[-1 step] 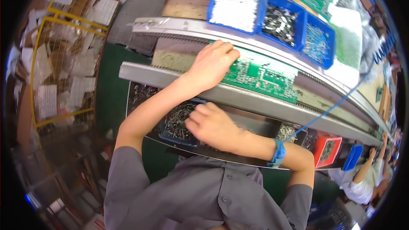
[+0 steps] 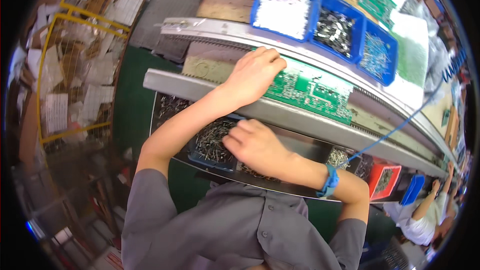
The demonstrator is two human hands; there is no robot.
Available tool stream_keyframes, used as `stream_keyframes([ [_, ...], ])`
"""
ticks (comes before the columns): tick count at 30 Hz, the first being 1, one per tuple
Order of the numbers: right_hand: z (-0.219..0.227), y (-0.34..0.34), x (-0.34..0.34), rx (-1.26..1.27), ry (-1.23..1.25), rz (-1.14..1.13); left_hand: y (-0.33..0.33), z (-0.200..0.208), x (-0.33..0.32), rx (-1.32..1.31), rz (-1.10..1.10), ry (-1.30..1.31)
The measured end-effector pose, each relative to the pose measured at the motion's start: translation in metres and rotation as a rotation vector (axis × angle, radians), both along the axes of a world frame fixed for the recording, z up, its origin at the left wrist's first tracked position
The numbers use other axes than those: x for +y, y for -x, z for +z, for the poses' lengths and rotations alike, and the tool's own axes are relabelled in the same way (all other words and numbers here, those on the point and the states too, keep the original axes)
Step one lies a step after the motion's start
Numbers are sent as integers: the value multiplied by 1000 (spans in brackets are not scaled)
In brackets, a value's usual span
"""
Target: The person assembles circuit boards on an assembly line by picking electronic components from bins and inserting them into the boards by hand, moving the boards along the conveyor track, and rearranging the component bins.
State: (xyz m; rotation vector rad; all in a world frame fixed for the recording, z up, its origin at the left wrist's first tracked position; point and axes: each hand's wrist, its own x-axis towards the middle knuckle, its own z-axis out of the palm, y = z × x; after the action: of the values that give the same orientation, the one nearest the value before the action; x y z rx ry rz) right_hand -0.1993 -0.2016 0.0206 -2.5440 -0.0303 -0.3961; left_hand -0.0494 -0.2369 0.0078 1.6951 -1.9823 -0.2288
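A green circuit board (image 2: pixel 320 91), crowded with small parts, lies between two metal rails. My left hand (image 2: pixel 256 76) rests over its left end, fingers curled down; whatever the fingertips pinch is hidden beneath them. Closer to me, my right hand (image 2: pixel 260 145) is at the right side of a dark blue bin (image 2: pixel 210 162) full of thin wire-legged components (image 2: pixel 210 140). Its fingers are bent together, and I cannot make out anything in them. A blue wrist strap (image 2: pixel 330 180) circles my right wrist.
Beyond the far rail (image 2: pixel 220 27) stand blue bins of white parts (image 2: pixel 282 15), black parts (image 2: pixel 335 32) and blue-legged parts (image 2: pixel 376 55). The near rail (image 2: pixel 185 84) runs between my hands. A blue cord (image 2: pixel 390 129) crosses the rails. A red bin (image 2: pixel 385 180) and a co-worker (image 2: pixel 420 220) are at right.
The whole view has shifted slightly to the right. My left hand stays at the board's left end, and my right hand remains beside the component bin.
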Motion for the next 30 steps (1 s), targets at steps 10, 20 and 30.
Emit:
stream_keyframes([
  [10,2,-3,-8,77,-157,-72,-41,38,77,304,181,-48],
  [20,-11,-21,23,94,42,-82,-41,43,159,322,187,-375],
  [30,-12,-27,30,145,114,-179,-28,33,169,180,187,-360],
])
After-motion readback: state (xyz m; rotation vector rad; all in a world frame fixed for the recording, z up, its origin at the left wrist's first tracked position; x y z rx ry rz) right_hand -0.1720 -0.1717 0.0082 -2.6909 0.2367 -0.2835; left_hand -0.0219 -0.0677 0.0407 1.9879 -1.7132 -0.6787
